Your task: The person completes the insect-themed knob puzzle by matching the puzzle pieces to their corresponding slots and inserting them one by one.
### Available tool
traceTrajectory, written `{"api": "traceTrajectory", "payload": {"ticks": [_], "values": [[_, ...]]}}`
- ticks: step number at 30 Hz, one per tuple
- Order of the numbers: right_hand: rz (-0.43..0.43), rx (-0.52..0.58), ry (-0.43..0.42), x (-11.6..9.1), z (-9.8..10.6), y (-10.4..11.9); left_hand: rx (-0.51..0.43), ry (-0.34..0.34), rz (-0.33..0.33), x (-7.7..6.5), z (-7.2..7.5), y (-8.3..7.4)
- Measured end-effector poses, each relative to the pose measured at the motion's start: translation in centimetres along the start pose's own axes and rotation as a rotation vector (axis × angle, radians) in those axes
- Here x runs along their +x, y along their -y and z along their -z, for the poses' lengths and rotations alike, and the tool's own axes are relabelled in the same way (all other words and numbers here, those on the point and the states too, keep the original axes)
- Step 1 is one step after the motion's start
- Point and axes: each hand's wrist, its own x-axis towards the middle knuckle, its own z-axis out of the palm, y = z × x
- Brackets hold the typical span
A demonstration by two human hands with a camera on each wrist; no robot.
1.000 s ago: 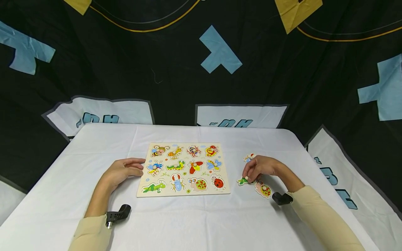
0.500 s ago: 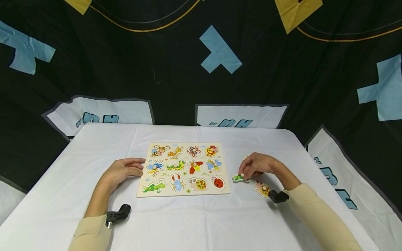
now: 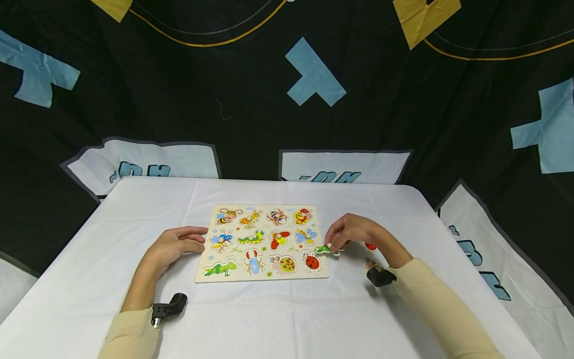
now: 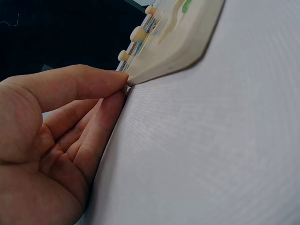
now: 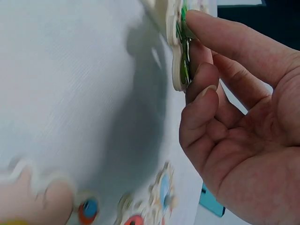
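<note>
A wooden knob puzzle board [image 3: 262, 249] with printed insects lies flat on the white table. Against its left edge rest the fingertips of my left hand [image 3: 172, 244]; in the left wrist view, the thumb and a finger of the left hand [image 4: 70, 126] meet the board's rim. My right hand [image 3: 354, 232] pinches a green grasshopper puzzle piece [image 3: 324, 249] between thumb and fingers, just at the board's right edge. The right wrist view shows this grasshopper piece [image 5: 180, 61] tilted up off the cloth, partly hidden by the fingers.
A red ladybird piece [image 3: 370, 247] and a snail piece [image 3: 371, 265] lie right of the board, partly covered by the right arm. Another piece with blue on it [image 5: 165, 187] shows in the right wrist view. A black patterned curtain [image 3: 251, 99] hangs behind the table.
My right hand has carried the grasshopper piece left, from among the loose pieces to the board's right edge. The left hand and the board have stayed put.
</note>
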Motion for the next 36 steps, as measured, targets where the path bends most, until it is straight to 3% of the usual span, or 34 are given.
{"api": "traceTrajectory", "payload": {"ticks": [13,21,36], "values": [[0.055,-0.002,0.004,2.2,-2.0,3.8,-0.002,0.001,-0.003,-0.1,-0.1,0.0],[0.098,-0.063,0.008,3.4,-3.4,5.9,0.003,0.004,-0.006,0.1,0.0,0.2],[0.159,-0.037,0.033,5.2,-6.9,8.8,0.007,0.01,0.002,0.0,0.0,0.1]]}}
